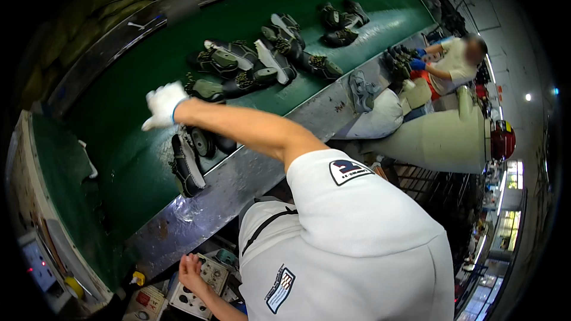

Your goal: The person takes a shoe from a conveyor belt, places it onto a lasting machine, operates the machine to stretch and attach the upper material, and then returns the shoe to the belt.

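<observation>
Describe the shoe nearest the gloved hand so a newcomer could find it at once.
Start at the green conveyor belt and follow its near metal edge toward the white-gloved hand. Just below that hand lies a black shoe on its side with a pale sole strip. It lies apart from the cluster of dark shoes farther up the belt.

Shoes (256, 62) on conveyor belt (131, 142), control panel (199, 288) in front

- A shoe factory line: a long green conveyor belt (137, 160) with a worn metal rim carries dark unfinished shoes (250, 65).
- A seated co-worker in blue gloves (455, 62) handles more.
</observation>
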The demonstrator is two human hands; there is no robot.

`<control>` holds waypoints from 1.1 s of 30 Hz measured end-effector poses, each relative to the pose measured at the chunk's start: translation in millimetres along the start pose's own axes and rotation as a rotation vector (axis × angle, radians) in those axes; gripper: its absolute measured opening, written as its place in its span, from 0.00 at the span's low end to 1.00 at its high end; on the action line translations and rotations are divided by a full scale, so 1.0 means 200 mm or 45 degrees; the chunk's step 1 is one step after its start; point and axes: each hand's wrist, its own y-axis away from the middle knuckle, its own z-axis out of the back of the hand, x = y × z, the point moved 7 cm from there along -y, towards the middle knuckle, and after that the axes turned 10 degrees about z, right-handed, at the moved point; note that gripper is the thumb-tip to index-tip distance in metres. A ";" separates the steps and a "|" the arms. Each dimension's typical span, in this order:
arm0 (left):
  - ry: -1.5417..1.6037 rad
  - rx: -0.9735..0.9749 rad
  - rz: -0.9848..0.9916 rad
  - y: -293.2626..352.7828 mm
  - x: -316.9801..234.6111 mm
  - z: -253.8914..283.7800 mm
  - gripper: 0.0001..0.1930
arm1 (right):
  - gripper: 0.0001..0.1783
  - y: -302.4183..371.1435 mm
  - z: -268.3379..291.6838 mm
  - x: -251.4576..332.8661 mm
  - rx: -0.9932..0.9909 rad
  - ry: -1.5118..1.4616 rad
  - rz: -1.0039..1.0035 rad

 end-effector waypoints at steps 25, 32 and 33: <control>-0.764 -0.628 -0.100 0.59 0.63 0.48 0.15 | 0.13 1.40 1.33 1.79 0.295 -0.720 1.895; -1.019 -1.268 -0.585 1.08 0.57 0.54 0.15 | 0.17 0.96 0.84 2.02 0.450 -0.877 1.721; -1.003 -1.307 -0.272 1.04 0.79 0.67 0.15 | 0.17 0.86 0.68 2.08 0.492 -0.900 1.604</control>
